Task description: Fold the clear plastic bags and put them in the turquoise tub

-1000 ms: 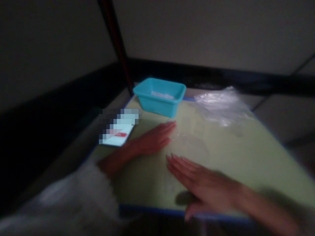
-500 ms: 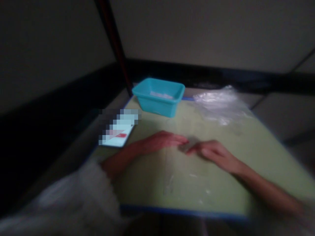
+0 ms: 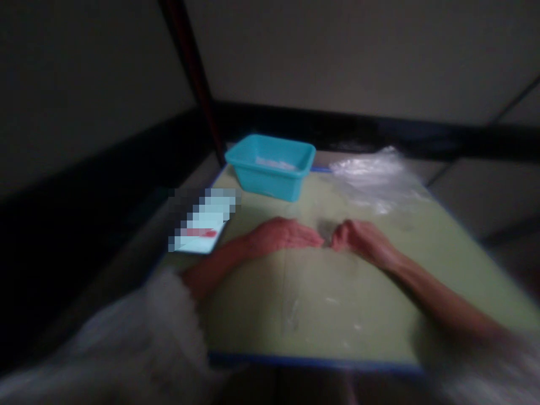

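My left hand lies with its fingers stretched out together and pointing right, palm side against what looks like a clear plastic sheet or bag. That plastic is nearly see-through; only faint creases and glints show on the table. Just right of the left fingertips, my right hand is closed, its fingers curled in and pressed together. Whatever it pinches is hidden and blurred. A small gap with a dark shadow separates the two hands.
Behind the hands stands a turquoise plastic basket with whitish pieces inside. Crumpled clear plastic lies at the back right. A lit phone or tablet, partly pixelated, rests on the left. The yellowish table has a blue edge.
My right hand has moved slightly up and its fingers have curled in more. My left hand has turned a little and its fingers lie flatter. Basket, screen and crumpled plastic stay put.
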`<state>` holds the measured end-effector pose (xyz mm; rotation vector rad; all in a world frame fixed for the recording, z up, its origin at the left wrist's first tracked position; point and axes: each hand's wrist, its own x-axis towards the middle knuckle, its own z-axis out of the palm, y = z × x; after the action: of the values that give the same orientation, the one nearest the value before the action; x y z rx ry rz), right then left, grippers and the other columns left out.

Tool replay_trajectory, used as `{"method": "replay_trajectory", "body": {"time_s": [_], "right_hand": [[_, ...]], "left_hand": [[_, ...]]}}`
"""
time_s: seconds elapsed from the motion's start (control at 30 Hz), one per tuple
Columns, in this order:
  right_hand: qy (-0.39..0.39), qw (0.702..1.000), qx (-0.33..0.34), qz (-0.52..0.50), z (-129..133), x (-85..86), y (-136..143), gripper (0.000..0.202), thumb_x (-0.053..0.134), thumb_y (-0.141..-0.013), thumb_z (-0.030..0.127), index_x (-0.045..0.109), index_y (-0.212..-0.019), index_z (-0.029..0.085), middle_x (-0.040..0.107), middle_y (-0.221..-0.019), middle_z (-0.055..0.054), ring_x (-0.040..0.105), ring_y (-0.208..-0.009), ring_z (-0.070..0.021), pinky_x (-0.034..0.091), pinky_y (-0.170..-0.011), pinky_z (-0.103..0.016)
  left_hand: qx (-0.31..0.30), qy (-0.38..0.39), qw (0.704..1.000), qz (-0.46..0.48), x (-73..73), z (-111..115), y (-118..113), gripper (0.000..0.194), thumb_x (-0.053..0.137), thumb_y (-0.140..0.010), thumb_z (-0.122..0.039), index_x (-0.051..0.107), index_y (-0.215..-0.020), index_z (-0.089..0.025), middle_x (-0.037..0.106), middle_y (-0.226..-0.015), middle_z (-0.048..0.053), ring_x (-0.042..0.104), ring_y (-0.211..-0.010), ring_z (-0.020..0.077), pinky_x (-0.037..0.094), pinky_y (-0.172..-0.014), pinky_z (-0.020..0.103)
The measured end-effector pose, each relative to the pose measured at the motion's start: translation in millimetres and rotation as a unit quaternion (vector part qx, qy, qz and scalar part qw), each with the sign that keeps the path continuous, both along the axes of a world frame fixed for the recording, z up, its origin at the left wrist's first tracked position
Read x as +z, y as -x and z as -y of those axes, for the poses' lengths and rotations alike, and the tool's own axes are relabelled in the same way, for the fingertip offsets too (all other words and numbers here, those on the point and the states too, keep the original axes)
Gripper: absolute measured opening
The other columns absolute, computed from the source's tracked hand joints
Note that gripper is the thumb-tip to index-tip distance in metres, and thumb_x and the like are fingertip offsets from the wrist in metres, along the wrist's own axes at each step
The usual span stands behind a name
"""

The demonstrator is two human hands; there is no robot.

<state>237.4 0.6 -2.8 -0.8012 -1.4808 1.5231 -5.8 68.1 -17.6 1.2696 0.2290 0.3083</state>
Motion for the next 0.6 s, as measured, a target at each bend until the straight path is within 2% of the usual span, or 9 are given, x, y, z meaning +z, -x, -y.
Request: {"method": "replay_trajectory", "body": {"time_s": [0.07,0.17,0.3,0.5,0.6], "right_hand": [[0.003,1.000,0.010,0.024,-1,-0.2,1,0.047,0.048,-0.088,0.058,0.060,-0.069,0.016,0.066,-0.072,-0.006,0.062,-0.073,-0.0167,0.049,-0.069,-0.031],[-0.002,0.998,0.011,0.070,-1,2.5,3,0.048,0.046,-0.088,0.057,0.059,-0.067,0.016,0.066,-0.073,-0.005,0.062,-0.075,-0.0164,0.047,-0.071,-0.031],[-0.014,0.996,0.008,0.085,0,4.9,4,0.048,0.046,-0.089,0.056,0.058,-0.065,0.016,0.065,-0.072,-0.005,0.061,-0.074,-0.0161,0.046,-0.073,-0.031],[-0.027,0.999,0.016,-0.011,-3,-0.1,2,0.050,0.044,-0.090,0.057,0.059,-0.065,0.017,0.064,-0.069,-0.003,0.060,-0.070,-0.0155,0.046,-0.070,-0.031],[-0.030,0.998,0.036,0.048,-3,0.7,2,0.052,0.043,-0.089,0.059,0.059,-0.065,0.016,0.064,-0.069,-0.004,0.061,-0.072,-0.0163,0.046,-0.070,-0.031]], "left_hand": [[-0.013,0.033,0.999,0.009,-6.9,-4,-3,0.048,0.033,-0.091,-0.035,0.059,-0.115,-0.002,0.059,-0.124,0.018,0.054,-0.118,0.0260,0.027,-0.107,0.044],[-0.020,0.082,0.996,0.023,-11.3,-6,-4,0.046,0.032,-0.094,-0.033,0.061,-0.114,-0.004,0.062,-0.121,0.016,0.054,-0.118,0.0242,0.025,-0.108,0.042],[-0.024,0.112,0.993,0.030,-8.2,-5,-2,0.048,0.027,-0.097,-0.031,0.061,-0.114,-0.002,0.062,-0.120,0.016,0.054,-0.117,0.0235,0.022,-0.109,0.041],[-0.050,0.143,0.986,0.076,0.7,-4,-3,0.049,0.027,-0.097,-0.032,0.059,-0.119,-0.002,0.060,-0.124,0.015,0.051,-0.121,0.0226,0.020,-0.109,0.039],[-0.063,0.134,0.987,0.060,-2.1,-6,-5,0.050,0.026,-0.098,-0.033,0.061,-0.116,-0.002,0.062,-0.121,0.015,0.054,-0.117,0.0224,0.021,-0.109,0.039]]}}
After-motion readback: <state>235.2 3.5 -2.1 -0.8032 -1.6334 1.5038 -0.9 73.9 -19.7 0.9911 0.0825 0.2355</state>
